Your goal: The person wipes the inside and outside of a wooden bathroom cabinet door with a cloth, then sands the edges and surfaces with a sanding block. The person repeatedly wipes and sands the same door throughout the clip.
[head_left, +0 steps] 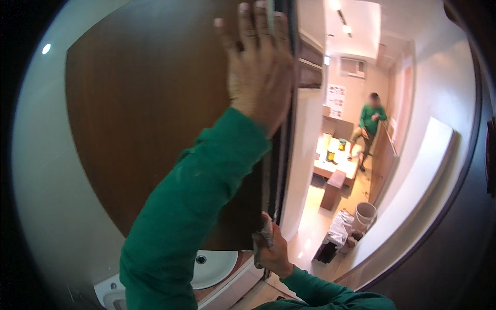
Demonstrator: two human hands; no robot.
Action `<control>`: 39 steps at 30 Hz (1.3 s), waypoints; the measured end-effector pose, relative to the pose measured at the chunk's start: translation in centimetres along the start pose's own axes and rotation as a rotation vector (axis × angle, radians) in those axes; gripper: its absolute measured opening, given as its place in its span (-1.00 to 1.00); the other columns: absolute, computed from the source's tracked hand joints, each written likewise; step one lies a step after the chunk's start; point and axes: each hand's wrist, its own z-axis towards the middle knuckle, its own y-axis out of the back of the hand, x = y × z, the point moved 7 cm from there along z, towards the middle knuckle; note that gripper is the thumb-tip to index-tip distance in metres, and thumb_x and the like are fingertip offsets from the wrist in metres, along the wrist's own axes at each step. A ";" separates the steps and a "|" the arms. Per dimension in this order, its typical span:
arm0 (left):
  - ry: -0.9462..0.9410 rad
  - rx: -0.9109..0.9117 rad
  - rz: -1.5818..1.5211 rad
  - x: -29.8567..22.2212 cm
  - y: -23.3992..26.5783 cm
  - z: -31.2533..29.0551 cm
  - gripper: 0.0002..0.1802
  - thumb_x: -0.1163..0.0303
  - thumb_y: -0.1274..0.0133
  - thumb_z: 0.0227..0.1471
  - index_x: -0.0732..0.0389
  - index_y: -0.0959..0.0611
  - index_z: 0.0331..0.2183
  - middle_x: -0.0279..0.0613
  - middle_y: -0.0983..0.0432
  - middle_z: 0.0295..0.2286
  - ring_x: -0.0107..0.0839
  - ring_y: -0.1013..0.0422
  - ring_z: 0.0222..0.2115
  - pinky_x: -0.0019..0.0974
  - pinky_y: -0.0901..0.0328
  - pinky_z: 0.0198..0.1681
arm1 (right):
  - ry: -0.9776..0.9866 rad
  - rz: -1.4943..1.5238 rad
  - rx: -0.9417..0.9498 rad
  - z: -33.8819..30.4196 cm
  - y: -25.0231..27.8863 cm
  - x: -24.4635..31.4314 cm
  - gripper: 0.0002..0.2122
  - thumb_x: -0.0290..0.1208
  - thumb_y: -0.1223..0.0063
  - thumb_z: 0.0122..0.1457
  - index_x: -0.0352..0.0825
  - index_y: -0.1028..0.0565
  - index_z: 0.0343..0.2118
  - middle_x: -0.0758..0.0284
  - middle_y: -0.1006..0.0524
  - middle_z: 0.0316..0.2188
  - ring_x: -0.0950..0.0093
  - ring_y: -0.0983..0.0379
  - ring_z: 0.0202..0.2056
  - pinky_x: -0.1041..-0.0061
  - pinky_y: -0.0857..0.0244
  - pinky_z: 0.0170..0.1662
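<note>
A large dark brown wooden panel (150, 103) fills the left and middle of the head view. My left hand (258, 67) lies on its face near the right-hand edge, fingers stretched upward and apart. The thumb of that hand is hidden. Lower down, my right hand (276, 253) is closed around a crumpled grey rag (262, 240) beside the panel's lower right edge. Whether the rag touches that edge I cannot tell. Both my arms are in green sleeves, the left one crossing in front of the panel.
Below the panel are a white washbasin (217, 268) and a white fixture (111, 294). Through the doorway stand a bucket (365, 214), a wrapped bundle (338, 227) and a low table (333, 165) with tins. A person in green (372, 121) is farther back.
</note>
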 end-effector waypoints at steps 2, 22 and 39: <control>-0.020 0.119 0.034 -0.4 1.6 0.4 -0.20 0.17 0.02 0.24 0.39 -0.13 0.33 0.23 0.09 0.35 0.12 0.21 0.39 0.30 0.29 0.40 | 0.061 0.004 -0.021 -0.1 -0.1 0.1 -0.51 -0.57 -0.06 0.27 -0.38 -0.27 0.26 0.08 -0.48 0.08 0.30 -0.48 0.08 0.40 -0.32 0.16; 0.128 0.299 0.235 1.5 1.1 6.5 -0.09 0.31 -0.04 0.21 0.41 0.07 0.35 0.10 0.17 0.38 0.05 0.24 0.40 0.25 0.33 0.42 | 0.076 0.176 -0.009 -0.9 -0.8 0.6 -0.51 -0.45 -0.06 0.32 -0.39 -0.23 0.28 0.10 -0.44 0.13 0.33 -0.43 0.11 0.41 -0.27 0.18; -0.306 0.264 0.269 2.6 0.9 0.8 -0.63 0.30 0.02 0.26 0.25 -0.54 0.04 -0.01 -0.43 0.09 -0.17 -0.42 0.09 0.15 -0.19 0.21 | 0.105 0.195 0.043 -0.9 -1.2 0.3 -0.49 -0.46 -0.10 0.28 -0.36 -0.25 0.26 0.03 -0.47 0.00 0.20 -0.47 0.01 0.33 -0.32 0.11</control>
